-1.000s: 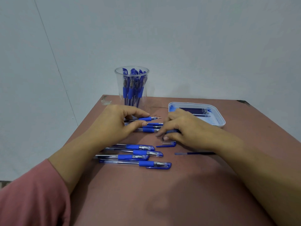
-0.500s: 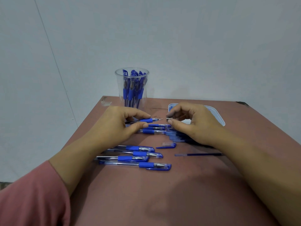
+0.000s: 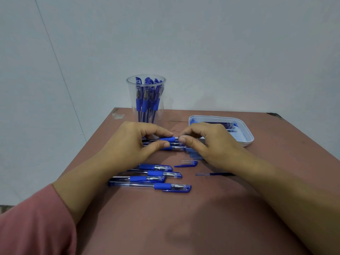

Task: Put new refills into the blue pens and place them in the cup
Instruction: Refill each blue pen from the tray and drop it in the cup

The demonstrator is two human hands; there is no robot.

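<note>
My left hand [image 3: 136,142] grips a blue pen [image 3: 167,139] by its blue grip, held level just above the table. My right hand [image 3: 207,142] pinches the tip end of that same pen with thumb and forefinger. The tip itself is hidden by my fingers. A clear plastic cup [image 3: 146,100] holding several capped blue pens stands upright behind my left hand. A white tray [image 3: 248,137] with refills [image 3: 220,124] lies at the right rear.
Several capped blue pens [image 3: 156,176] lie in a row on the brown table [image 3: 184,227] below my hands. More pens lie under my hands. A loose pen cap [image 3: 186,163] and a loose refill [image 3: 213,174] lie to the right of the row.
My right hand has moved left from the table surface to the tip of the pen in my left hand and now pinches it. The left hand has stayed in place.
</note>
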